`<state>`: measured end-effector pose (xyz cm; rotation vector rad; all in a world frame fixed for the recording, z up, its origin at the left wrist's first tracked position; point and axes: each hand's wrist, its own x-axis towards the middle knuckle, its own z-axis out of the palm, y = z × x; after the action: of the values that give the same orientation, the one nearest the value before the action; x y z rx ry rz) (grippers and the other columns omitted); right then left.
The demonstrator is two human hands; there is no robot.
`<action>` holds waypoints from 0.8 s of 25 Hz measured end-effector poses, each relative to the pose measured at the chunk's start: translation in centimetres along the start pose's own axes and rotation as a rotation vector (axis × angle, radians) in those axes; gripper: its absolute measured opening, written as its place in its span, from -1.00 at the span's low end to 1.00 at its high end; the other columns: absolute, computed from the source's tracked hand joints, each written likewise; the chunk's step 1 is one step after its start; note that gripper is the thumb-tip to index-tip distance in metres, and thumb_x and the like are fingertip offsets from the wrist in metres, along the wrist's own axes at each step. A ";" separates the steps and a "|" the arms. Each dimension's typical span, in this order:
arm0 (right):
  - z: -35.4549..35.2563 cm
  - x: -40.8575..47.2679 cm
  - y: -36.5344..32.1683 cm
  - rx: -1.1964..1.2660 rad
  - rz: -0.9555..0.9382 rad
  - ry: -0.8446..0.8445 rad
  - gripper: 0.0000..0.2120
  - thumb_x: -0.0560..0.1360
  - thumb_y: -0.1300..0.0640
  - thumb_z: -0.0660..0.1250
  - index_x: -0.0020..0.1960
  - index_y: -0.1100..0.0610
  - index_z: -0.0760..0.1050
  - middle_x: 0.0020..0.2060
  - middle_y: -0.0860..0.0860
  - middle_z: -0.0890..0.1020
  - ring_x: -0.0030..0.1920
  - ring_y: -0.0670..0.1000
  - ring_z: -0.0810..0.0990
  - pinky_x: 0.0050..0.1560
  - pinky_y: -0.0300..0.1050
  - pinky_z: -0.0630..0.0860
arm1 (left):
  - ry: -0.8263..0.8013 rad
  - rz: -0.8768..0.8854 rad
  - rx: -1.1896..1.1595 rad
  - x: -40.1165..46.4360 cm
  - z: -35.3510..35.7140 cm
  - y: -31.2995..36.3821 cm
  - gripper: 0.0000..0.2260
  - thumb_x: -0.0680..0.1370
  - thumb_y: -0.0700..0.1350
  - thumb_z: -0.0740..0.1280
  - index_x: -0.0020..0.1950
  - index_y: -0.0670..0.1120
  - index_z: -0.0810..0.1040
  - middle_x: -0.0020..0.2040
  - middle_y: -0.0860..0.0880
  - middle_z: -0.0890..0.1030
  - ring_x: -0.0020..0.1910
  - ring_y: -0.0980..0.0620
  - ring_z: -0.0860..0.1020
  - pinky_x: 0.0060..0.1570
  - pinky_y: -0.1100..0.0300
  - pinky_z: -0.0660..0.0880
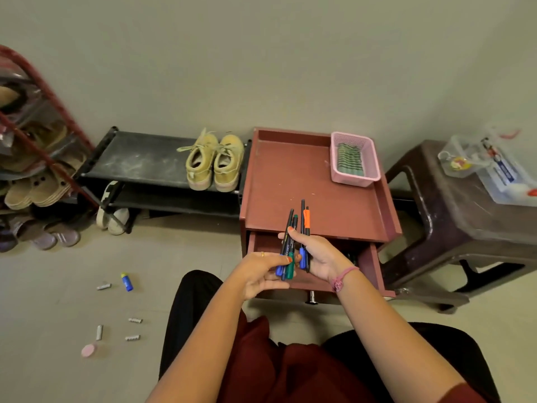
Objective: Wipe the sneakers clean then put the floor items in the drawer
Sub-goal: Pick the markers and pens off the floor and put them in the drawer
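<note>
Both hands hold pens above the pulled-out drawer [316, 274] of the reddish-brown plastic cabinet [313, 181]. The left hand [261, 274] has its grip pinched on a bundle of dark pens with blue and green ends [286, 257]; the right hand [316, 254] has its grip curled around another bundle of pens, one with an orange cap [305, 228]. The exact number of pens in each bundle cannot be told.

On the cabinet's top tray, at its far right corner, stands one pink slatted plastic basket [354, 158] with a green striped cloth inside. Just left of the cabinet, a low black two-tier shoe rack [145, 164] carries one pair of tan lace-up sneakers [213, 161] on its upper shelf, beside the cabinet wall. A white shoe [112, 210] leans on the lower tier. Further left is a red-framed rack [43, 91] crowded with sandals.

On the floor to the left lie one blue tube with a yellow cap [127, 281], four small grey cylinders [103, 286] and one pink round disc [88, 350], well apart from the drawer. To the right stands a dark brown plastic stool [465, 216] bearing clear plastic boxes [505, 175].
</note>
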<state>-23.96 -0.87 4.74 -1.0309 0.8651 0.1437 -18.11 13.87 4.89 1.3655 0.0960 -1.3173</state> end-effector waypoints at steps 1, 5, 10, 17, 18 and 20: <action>-0.9 -0.3 0.3 0.009 -0.006 0.008 -0.71 0.51 -0.02 0.35 -0.01 0.19 0.68 -0.20 0.10 0.56 -0.30 0.01 0.43 -0.23 -0.12 0.41 | -0.012 -0.012 0.008 0.2 0.7 -0.3 -0.81 0.52 -0.22 0.41 0.11 -0.25 0.58 -0.08 -0.22 0.70 -0.11 -0.09 0.69 -0.15 0.05 0.65; -3.5 -0.3 1.8 0.055 0.002 0.046 -0.66 0.50 -0.05 0.37 0.05 0.22 0.64 -0.26 0.08 0.57 -0.31 0.01 0.45 -0.24 -0.09 0.43 | 0.000 -0.035 0.027 1.4 2.9 -1.5 -0.78 0.52 -0.24 0.41 0.13 -0.30 0.57 -0.02 -0.28 0.68 -0.09 -0.12 0.70 -0.21 0.09 0.65; -7.6 -0.1 4.6 0.160 0.100 0.162 -0.81 0.58 0.04 0.25 0.01 0.16 0.51 -0.25 0.04 0.64 -0.46 -0.06 0.55 -0.50 -0.26 0.40 | 0.000 -0.137 0.088 3.7 4.0 -3.8 -0.74 0.51 -0.26 0.41 0.17 -0.32 0.55 0.03 -0.29 0.67 -0.01 -0.16 0.68 -0.16 0.04 0.66; -13.8 2.6 6.3 0.181 0.227 0.280 -0.85 0.63 0.26 0.13 0.04 0.27 0.46 -0.23 0.14 0.58 -0.34 -0.02 0.54 -0.50 -0.25 0.49 | 0.060 -0.273 0.109 9.1 6.2 -5.5 -0.87 0.53 -0.26 0.38 0.04 -0.27 0.57 -0.04 -0.24 0.67 -0.20 -0.05 0.67 -0.24 0.13 0.65; -14.4 3.3 6.3 0.192 0.226 0.305 -0.87 0.61 0.27 0.16 0.02 0.29 0.47 -0.23 0.14 0.56 -0.31 -0.01 0.55 -0.47 -0.25 0.53 | 0.078 -0.281 0.106 10.1 6.4 -5.5 -0.88 0.54 -0.26 0.38 0.04 -0.27 0.56 -0.10 -0.21 0.66 -0.26 -0.03 0.67 -0.28 0.15 0.65; -15.7 4.8 6.4 0.206 0.200 0.390 -0.91 0.58 0.32 0.23 -0.07 0.31 0.48 -0.23 0.15 0.55 -0.27 0.01 0.57 -0.45 -0.23 0.57 | 0.113 -0.282 0.102 12.1 6.8 -5.6 -0.84 0.53 -0.26 0.38 0.09 -0.28 0.54 -0.14 -0.19 0.65 -0.27 -0.02 0.67 -0.32 0.18 0.63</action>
<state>-32.65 -11.27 -6.52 -0.7884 1.3106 0.0194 -21.90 3.32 -5.14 1.5552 0.3112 -1.4931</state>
